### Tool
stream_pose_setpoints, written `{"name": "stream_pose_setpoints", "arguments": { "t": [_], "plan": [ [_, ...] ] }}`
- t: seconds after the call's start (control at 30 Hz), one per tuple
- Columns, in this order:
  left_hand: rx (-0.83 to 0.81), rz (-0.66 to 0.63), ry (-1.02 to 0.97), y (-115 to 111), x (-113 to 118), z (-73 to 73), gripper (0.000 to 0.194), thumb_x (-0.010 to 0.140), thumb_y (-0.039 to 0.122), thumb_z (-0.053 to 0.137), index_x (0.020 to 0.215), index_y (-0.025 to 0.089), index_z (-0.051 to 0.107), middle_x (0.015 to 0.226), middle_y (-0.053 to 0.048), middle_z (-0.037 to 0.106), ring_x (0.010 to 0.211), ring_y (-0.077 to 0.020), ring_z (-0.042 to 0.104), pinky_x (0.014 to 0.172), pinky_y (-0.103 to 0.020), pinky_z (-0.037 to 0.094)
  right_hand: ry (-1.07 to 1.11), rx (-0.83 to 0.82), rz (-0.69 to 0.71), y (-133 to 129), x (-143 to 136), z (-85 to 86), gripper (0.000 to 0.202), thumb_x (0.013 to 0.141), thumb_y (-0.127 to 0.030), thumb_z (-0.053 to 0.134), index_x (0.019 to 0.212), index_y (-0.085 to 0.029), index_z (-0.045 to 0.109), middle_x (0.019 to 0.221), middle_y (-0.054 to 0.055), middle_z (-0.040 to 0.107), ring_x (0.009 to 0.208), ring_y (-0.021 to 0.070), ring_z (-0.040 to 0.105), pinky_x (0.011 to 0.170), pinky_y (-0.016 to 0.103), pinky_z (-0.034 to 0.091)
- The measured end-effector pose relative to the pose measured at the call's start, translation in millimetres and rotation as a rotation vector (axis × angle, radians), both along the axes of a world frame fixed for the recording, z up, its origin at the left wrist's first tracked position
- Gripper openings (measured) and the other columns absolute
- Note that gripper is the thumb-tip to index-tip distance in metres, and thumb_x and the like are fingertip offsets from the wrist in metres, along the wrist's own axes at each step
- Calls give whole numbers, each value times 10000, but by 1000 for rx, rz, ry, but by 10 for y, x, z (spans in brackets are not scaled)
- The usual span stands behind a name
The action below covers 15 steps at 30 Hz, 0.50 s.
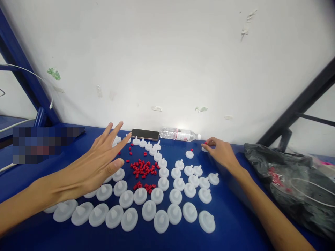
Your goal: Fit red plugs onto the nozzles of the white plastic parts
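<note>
My left hand [104, 153], fingers spread, hovers over the left part of the white discs and holds nothing. At the far right of the layout, my right hand [220, 150] pinches a small red cap [205, 143] at a white disc with a stem [204, 149], which the fingers partly hide. Just left of it lies another white disc [189, 154] with a red cap [192, 150] on its stem. Several bare white discs [129, 219] stand stem up in rows. They surround a loose pile of red caps [142, 169].
A dark phone [145, 134] and a clear water bottle [180, 134] lie along the wall at the back of the blue table [230, 223]. To the right is a black plastic bag [295, 195] with red pieces inside. A white cable [31, 73] hangs at left.
</note>
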State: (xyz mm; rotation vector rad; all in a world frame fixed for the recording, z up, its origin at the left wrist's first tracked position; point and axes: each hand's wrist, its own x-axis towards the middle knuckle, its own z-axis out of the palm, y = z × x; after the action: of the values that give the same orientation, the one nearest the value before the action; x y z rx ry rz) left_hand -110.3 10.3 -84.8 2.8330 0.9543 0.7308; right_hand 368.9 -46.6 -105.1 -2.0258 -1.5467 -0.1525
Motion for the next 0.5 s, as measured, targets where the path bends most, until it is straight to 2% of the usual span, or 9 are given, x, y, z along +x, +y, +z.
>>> {"name": "stream_pose_setpoints", "arguments": {
  "t": [0.07, 0.13, 0.2, 0.27, 0.3, 0.37, 0.4, 0.5],
  "plan": [
    [-13, 41, -7, -14, 4, -3, 636, 1133, 616, 223, 1740, 462, 114, 1854, 10, -111, 1681, -475, -118, 1252, -846, 97, -22, -23, 3, 13, 8, -22, 198, 963, -416, 678, 967, -227, 739, 1001, 80, 829, 960, 282, 767, 831, 370, 508],
    [-21, 88, -43, -66, 43, 22, 623, 1141, 604, 224, 1741, 448, 152, 1863, -10, -6, 1693, -459, -24, 1270, -816, 127, -52, -34, 4, 25, 14, -41, 212, 962, -416, 681, 963, -219, 758, 1037, 100, 806, 991, 298, 745, 868, 394, 504],
    [-9, 109, -61, -104, 97, 76, 617, 1128, 624, 323, 1704, 407, 340, 1813, -55, 283, 1650, -426, 275, 1281, -709, 297, -75, -41, 12, 30, 15, -55, 205, 956, -404, 689, 950, -217, 773, 1066, 108, 779, 1022, 303, 725, 910, 409, 502],
    [29, 78, -39, -95, 148, 140, 555, 1102, 616, 430, 1526, 319, 628, 1563, -101, 624, 1413, -365, 605, 1162, -556, 515, -84, -41, 19, 27, 6, -60, 198, 953, -401, 698, 936, -222, 783, 1085, 107, 752, 1036, 299, 715, 939, 414, 505],
    [52, 47, -20, -74, 168, 165, 512, 1098, 591, 451, 1386, 277, 734, 1392, -108, 730, 1256, -332, 697, 1064, -495, 584, -84, -35, 15, 21, -3, -58, 209, 957, -414, 698, 945, -224, 787, 1106, 110, 733, 1024, 295, 713, 942, 417, 510],
    [85, -9, 1, -13, 190, 186, 473, 1110, 521, 438, 1164, 235, 811, 1138, -94, 807, 1054, -292, 750, 935, -435, 628, -79, -5, -13, 5, -29, -44, 260, 976, -451, 676, 1038, -225, 791, 1170, 128, 679, 966, 282, 713, 930, 431, 525],
    [93, -23, 2, 19, 190, 180, 462, 1115, 496, 433, 1121, 234, 813, 1084, -81, 818, 1016, -284, 756, 913, -424, 632, -73, 18, -32, -5, -44, -33, 300, 988, -468, 656, 1113, -226, 781, 1201, 138, 644, 934, 275, 712, 915, 439, 534],
    [114, -50, -34, 92, 149, 133, 404, 1132, 449, 440, 1189, 252, 788, 1091, -29, 828, 990, -251, 774, 877, -361, 630, -51, 97, -80, -32, -89, 15, 400, 1007, -493, 610, 1303, -240, 703, 1215, 141, 563, 914, 275, 713, 871, 448, 556]
  ]
}}
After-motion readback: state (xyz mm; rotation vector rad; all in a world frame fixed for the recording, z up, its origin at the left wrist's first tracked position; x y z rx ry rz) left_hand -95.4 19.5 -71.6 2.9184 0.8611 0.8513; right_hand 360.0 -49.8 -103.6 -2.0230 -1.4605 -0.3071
